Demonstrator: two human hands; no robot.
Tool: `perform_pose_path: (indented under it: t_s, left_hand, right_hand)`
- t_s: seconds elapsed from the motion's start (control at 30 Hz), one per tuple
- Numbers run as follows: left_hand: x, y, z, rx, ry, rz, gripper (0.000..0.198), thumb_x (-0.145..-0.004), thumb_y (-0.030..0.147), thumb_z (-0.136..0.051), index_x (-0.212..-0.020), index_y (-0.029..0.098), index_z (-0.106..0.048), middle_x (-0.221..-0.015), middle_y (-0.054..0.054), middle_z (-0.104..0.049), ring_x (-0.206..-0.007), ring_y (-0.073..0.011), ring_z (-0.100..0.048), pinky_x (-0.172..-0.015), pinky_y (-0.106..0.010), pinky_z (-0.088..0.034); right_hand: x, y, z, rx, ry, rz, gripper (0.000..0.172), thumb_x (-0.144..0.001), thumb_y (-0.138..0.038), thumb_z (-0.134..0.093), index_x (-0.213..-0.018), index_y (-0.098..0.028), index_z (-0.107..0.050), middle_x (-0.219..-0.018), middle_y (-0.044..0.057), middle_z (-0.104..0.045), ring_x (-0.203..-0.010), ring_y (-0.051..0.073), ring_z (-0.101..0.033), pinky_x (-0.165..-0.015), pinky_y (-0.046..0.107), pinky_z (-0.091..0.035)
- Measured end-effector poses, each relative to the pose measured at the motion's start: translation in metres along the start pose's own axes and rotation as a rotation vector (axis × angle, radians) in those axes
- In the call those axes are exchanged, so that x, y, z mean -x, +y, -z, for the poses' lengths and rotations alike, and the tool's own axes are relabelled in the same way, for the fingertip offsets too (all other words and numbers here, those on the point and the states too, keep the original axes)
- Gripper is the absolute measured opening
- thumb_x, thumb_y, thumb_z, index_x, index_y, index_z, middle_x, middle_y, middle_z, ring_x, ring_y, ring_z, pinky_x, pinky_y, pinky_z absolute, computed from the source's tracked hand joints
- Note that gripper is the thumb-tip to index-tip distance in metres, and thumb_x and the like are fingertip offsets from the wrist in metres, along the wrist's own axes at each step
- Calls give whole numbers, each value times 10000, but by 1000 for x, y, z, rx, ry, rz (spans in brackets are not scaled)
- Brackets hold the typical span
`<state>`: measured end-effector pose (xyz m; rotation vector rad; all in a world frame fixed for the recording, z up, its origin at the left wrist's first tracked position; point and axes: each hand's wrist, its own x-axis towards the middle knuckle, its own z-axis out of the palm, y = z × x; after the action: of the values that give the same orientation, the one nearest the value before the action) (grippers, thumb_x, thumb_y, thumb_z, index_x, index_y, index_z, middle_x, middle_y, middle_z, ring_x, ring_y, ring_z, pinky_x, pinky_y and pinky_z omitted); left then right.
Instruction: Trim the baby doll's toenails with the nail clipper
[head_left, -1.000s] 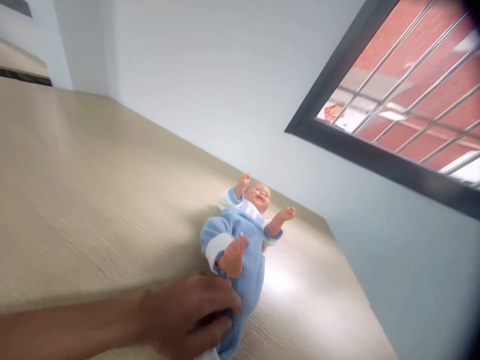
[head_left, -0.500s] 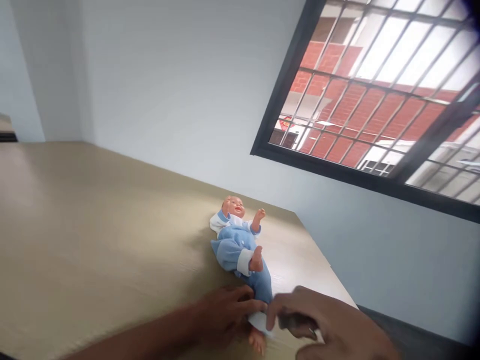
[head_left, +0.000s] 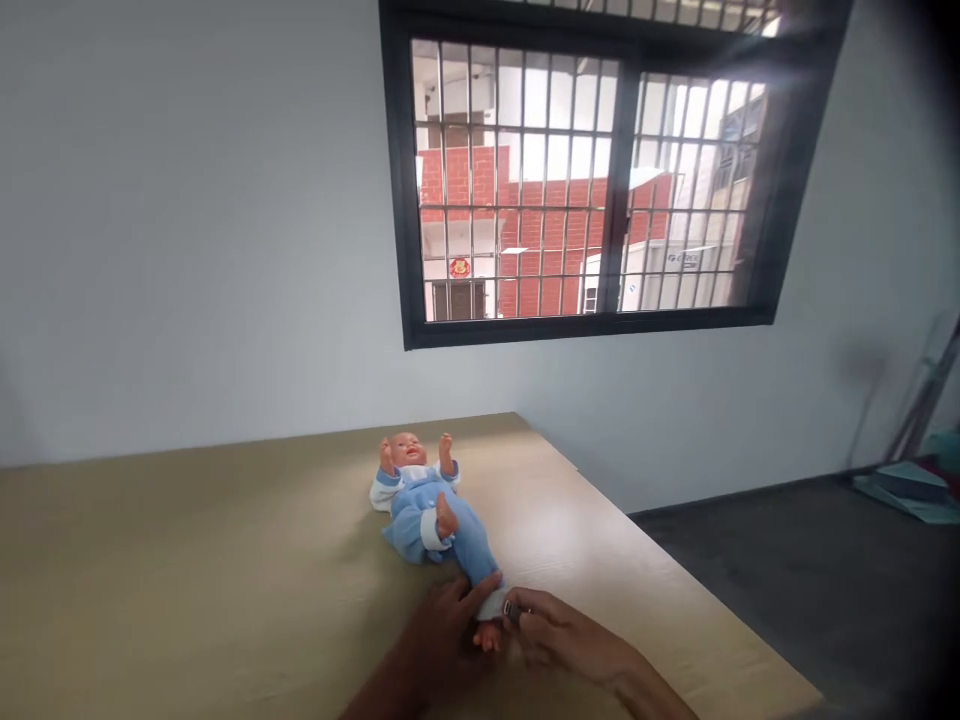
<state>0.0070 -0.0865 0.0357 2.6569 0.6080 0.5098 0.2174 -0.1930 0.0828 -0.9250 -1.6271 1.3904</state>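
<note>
As a baby doll point(head_left: 429, 500) in a blue sleepsuit point(head_left: 469, 555) is laid on its back near the edge of a beige tabletop point(head_left: 225, 530), its lower leg is clasped by the fingers point(head_left: 480, 585) of the left hand point(head_left: 442, 630), pressed over the white cuff point(head_left: 491, 603) just above the bare foot point(head_left: 487, 636). A small dark object point(head_left: 512, 608), too small to identify, is pinched in the grip of the right hand point(head_left: 566, 640), right beside the cuff. A barred window point(head_left: 585, 180) is set in the wall behind the tabletop, and a grey floor point(head_left: 750, 590) is seen to the right
</note>
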Motion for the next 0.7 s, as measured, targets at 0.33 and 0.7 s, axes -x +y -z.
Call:
perform_pose_path:
  t_s: [0.33, 0.7]
  left_hand:
    - [-13, -13, 0, -168, 169, 71, 921, -913, 643, -666, -1624, 200, -284, -1374, -173, -594, -1199, -329, -636, -1002, -544, -558]
    - [-18, -7, 8, -399, 196, -193, 854, -847, 651, -702, -1537, 209, -463, -1698, -169, -250, -1553, -458, -232, -1225, -685, -276]
  right_hand:
    - [8, 21, -36, 423, 524, 46, 343, -972, -498, -690, -901, -167, -633, -896, 6, -625, -820, 165, -600, -807, 349, -522]
    - [19, 27, -45, 567, 715, 38, 227, -1045, -360, -615, -949, -155, -634, -921, 9, -649, -849, 165, -641, -822, 351, -554]
